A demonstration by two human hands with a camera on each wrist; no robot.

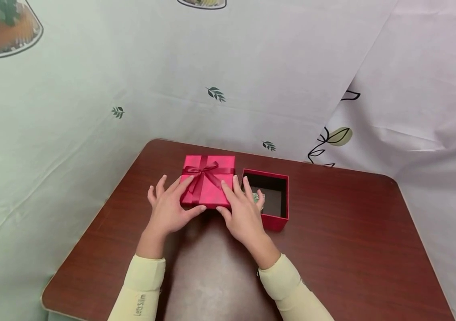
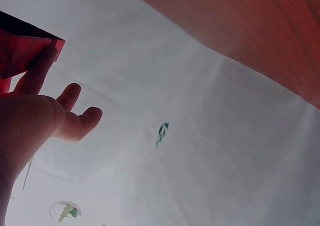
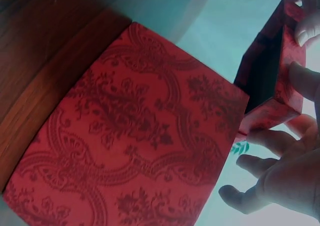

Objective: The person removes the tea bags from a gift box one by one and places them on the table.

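Note:
A red gift box lid with a dark red ribbon and bow is held up between both hands over the table. My left hand grips its left front corner, thumb at the front edge, other fingers partly spread. On the right front corner, my right hand holds the lid with thumb and forefinger. The lid's dark hollow underside shows in the right wrist view. Just right of it stands the open box, red-patterned outside and dark inside. A small green-and-white item lies inside, partly hidden by right-hand fingers.
The brown wooden table has rounded corners and extends to both sides of the box. White cloth with leaf prints hangs behind and beside it, close to the back edge.

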